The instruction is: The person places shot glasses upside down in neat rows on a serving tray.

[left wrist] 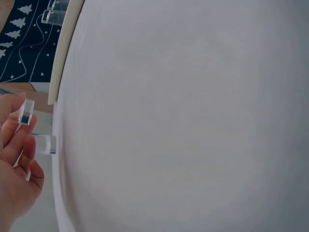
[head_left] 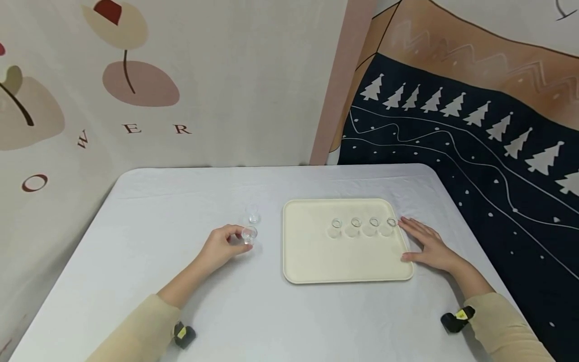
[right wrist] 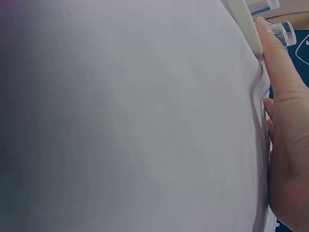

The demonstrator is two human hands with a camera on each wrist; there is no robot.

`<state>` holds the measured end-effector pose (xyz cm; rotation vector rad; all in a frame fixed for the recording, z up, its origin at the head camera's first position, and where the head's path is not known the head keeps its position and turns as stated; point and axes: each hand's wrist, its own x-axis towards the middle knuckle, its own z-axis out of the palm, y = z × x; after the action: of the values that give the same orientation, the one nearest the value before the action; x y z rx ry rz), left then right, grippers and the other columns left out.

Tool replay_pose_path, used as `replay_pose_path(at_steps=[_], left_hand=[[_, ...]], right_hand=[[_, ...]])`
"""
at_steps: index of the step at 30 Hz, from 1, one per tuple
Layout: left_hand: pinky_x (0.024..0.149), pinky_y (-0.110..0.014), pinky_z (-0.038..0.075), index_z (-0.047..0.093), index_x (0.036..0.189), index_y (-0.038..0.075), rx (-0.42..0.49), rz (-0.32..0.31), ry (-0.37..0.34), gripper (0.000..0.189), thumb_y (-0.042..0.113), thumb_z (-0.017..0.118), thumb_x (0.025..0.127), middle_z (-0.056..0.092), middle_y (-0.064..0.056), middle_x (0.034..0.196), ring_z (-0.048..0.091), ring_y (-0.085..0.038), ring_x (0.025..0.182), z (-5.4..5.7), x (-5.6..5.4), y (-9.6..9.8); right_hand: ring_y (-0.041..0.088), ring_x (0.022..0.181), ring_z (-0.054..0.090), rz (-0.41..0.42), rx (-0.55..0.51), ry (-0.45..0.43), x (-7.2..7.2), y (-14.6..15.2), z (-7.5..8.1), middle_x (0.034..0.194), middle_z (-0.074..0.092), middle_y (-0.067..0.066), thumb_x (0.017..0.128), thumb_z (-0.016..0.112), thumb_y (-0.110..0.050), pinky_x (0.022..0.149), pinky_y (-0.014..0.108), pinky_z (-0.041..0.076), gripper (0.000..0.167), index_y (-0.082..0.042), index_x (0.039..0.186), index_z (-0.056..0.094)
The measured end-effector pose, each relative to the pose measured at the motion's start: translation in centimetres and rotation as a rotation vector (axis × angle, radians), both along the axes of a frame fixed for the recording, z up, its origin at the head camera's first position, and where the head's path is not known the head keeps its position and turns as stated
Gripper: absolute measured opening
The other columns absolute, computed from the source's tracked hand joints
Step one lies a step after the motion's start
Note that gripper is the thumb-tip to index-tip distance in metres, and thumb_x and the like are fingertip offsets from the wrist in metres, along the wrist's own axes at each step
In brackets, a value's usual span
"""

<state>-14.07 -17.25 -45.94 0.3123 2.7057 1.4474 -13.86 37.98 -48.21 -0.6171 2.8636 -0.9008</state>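
Note:
My left hand (head_left: 222, 246) pinches a small clear shot glass (head_left: 249, 233) between thumb and fingers, left of the tray. Just behind it a second clear shot glass (head_left: 253, 215) stands upright on the table; the left wrist view shows its thick base (left wrist: 53, 144) downward. On the cream tray (head_left: 303, 256) several more shot glasses (head_left: 352, 230) form a row, seemingly with their thick bases up. My right hand (head_left: 429, 246) rests at the tray's right edge with fingers extended. In the right wrist view its thumb (right wrist: 277, 60) lies against the rim, near a glass (right wrist: 285, 35).
A white cloth (head_left: 190, 201) covers the table. Behind it hangs a pale printed curtain (head_left: 253, 90), and a dark one with tree shapes (head_left: 407, 136) lies to the right. A black wrist device (head_left: 184, 335) sits on each sleeve.

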Motion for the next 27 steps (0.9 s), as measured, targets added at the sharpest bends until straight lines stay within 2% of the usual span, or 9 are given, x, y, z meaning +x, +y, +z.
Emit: replay_pose_path(at_steps=[3,7,11,16,20,25,27], left_hand=[[0.063,-0.031,0.038,0.072,0.096,0.011,0.010,-0.015,0.021,0.025,0.013,0.083,0.073,0.059,-0.002,0.089,0.045,-0.022,0.076,0.7,0.3,0.2],[0.060,-0.030,0.037,0.073,0.097,0.010,0.010,-0.042,0.086,0.027,0.010,0.083,0.073,0.060,0.000,0.084,0.044,-0.021,0.073,1.3,0.3,0.7],[0.063,-0.031,0.039,0.073,0.100,0.007,0.026,-0.067,0.139,0.029,0.009,0.083,0.073,0.063,0.000,0.086,0.048,-0.021,0.076,1.9,0.2,1.4],[0.069,-0.035,0.041,0.074,0.103,0.007,0.040,-0.104,0.189,0.031,0.009,0.083,0.074,0.067,0.000,0.095,0.054,-0.022,0.083,2.5,-0.1,2.1],[0.068,-0.035,0.041,0.074,0.103,0.007,0.061,-0.128,0.241,0.030,0.008,0.083,0.074,0.069,0.001,0.099,0.055,-0.025,0.085,2.8,-0.5,2.8],[0.068,-0.036,0.042,0.073,0.104,0.006,0.098,-0.155,0.298,0.031,0.008,0.082,0.075,0.069,0.000,0.101,0.054,-0.023,0.085,2.9,-1.2,4.3],[0.068,-0.037,0.042,0.073,0.105,0.005,0.121,-0.157,0.296,0.032,0.007,0.082,0.075,0.069,0.000,0.101,0.054,-0.022,0.086,3.0,-1.4,5.1]], right_hand=[[0.044,0.138,0.016,0.000,0.002,-0.002,0.0,-0.1,0.1,0.151,0.026,0.024,0.075,0.079,-0.035,0.104,0.064,0.004,0.089,-0.011,0.148,0.035],[0.045,0.138,0.016,0.005,-0.003,0.003,-0.1,-0.1,0.1,0.151,0.027,0.024,0.075,0.080,-0.034,0.104,0.064,0.004,0.088,-0.011,0.148,0.035],[0.045,0.138,0.016,0.008,-0.004,0.009,0.0,-0.1,0.1,0.150,0.027,0.024,0.075,0.080,-0.034,0.104,0.065,0.005,0.088,-0.011,0.148,0.035],[0.044,0.138,0.016,0.015,-0.001,0.014,0.0,0.0,-0.1,0.151,0.027,0.024,0.076,0.080,-0.034,0.103,0.066,0.005,0.088,-0.012,0.148,0.035],[0.044,0.138,0.016,0.014,0.002,0.010,0.0,0.1,0.0,0.151,0.026,0.023,0.076,0.080,-0.034,0.103,0.066,0.005,0.089,-0.013,0.149,0.034],[0.044,0.138,0.015,0.003,0.007,-0.002,0.0,-0.1,0.1,0.151,0.026,0.023,0.076,0.080,-0.034,0.103,0.066,0.004,0.089,-0.012,0.149,0.034],[0.044,0.138,0.015,-0.003,0.009,-0.008,0.1,-0.1,0.1,0.151,0.026,0.023,0.076,0.079,-0.035,0.104,0.066,0.004,0.089,-0.012,0.148,0.034]])
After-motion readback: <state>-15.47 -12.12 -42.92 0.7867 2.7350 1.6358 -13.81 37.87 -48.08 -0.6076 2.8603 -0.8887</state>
